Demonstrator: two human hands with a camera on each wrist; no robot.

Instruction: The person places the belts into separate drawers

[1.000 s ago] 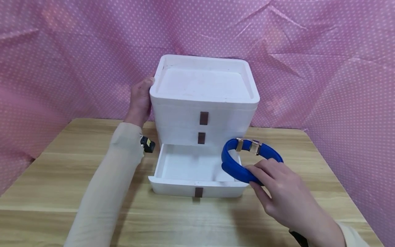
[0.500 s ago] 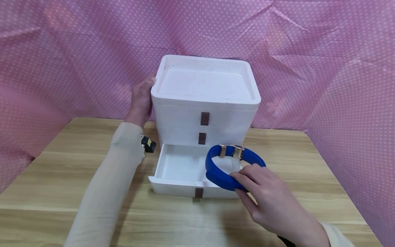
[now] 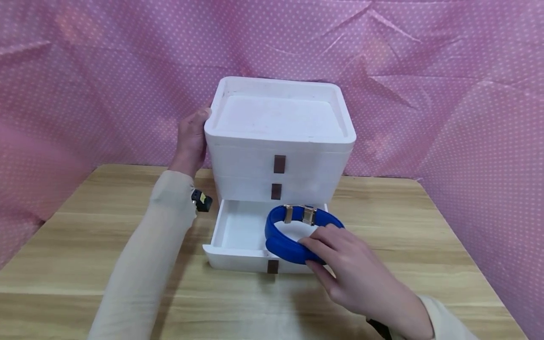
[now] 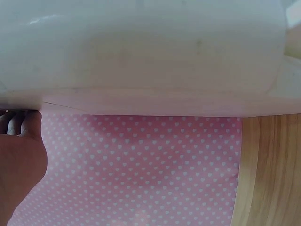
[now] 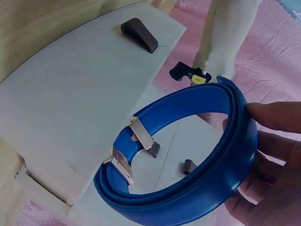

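A blue belt with gold-coloured metal fittings is coiled into a loop. My right hand pinches its near side between thumb and fingers, holding it above the pulled-out bottom drawer of a white drawer cabinet. In the right wrist view the belt hangs in front of the drawer face, and my fingers are on its outer side. My left hand grips the cabinet's left side near the top rim. The left wrist view shows that hand at the cabinet's edge, fingertips partly hidden.
The cabinet stands on a wooden table. Brown tabs mark the drawers, the upper ones being closed. A shallow tray-like top has a raised rim. Pink dotted cloth hangs behind and at both sides.
My right hand has carried the belt leftward and slightly down, from the drawer's right side to over its front. My left hand has kept its place on the cabinet.
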